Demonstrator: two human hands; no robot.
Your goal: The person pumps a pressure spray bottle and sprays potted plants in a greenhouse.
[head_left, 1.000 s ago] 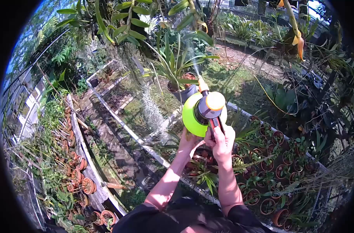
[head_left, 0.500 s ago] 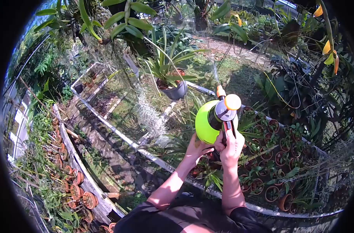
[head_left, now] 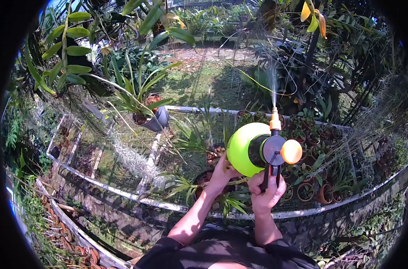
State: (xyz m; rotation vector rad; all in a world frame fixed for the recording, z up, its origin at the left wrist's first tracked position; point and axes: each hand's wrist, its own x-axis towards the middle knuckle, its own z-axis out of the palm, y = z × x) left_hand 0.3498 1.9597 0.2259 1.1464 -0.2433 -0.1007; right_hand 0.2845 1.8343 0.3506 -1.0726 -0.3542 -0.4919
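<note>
A pump sprayer with a bright yellow-green tank, black collar and orange pump knob is held out in front of me, tilted with its top toward the right. My right hand is wrapped round its black handle, at the trigger. Against the lower left of the tank, my left hand steadies it; part of the fingers is behind the tank. From the orange nozzle a fine spray shoots forward and away from me. Beyond the nozzle are dark leafy plants.
A grey pot with a long-leaved plant hangs at left of centre. Pale wispy moss dangles nearby. A white-framed mesh bench carries several small clay pots at right. Leafy stems hang at upper left.
My view has swung to the right, so the hanging pot and moss sit further left. The sprayer has turned more to the right, its spray still coming out; both hands keep hold.
</note>
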